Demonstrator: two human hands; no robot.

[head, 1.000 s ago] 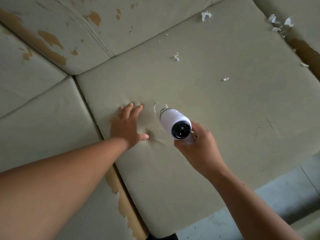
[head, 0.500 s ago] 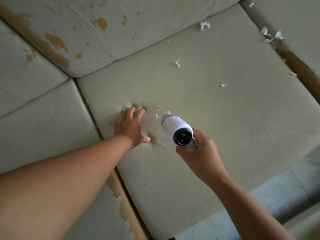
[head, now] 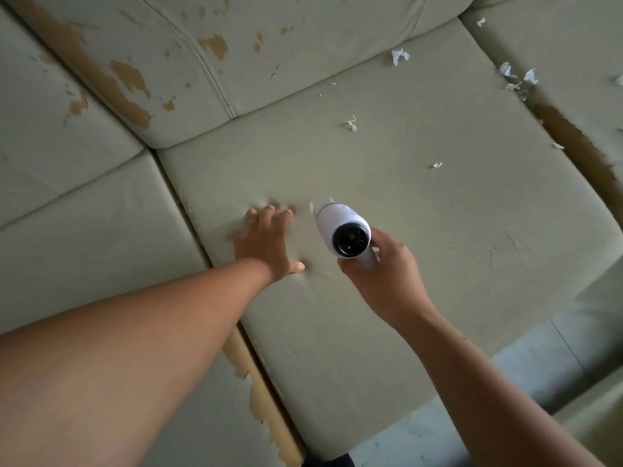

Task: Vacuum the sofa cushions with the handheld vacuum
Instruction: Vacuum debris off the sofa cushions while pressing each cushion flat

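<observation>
Three seat cushions show. On the middle cushion (head: 421,251) lie two hands and one vacuum (head: 342,227). The left hand (head: 266,242) lies flat near this cushion's left edge, fingers spread, pressing a dent into the cover. The right hand (head: 382,269) is curled round the vacuum's handle. The white vacuum stands near the cushion's middle, just right of the left hand, with its dark rear end facing up and its nozzle down at the cover; the tip is blurred. Three larger white scraps (head: 400,57) lie on the far half of the middle cushion. A cluster of more scraps lies on the right cushion (head: 573,38) beyond its right edge. The left cushion (head: 94,237) has a peeling front corner.
</observation>
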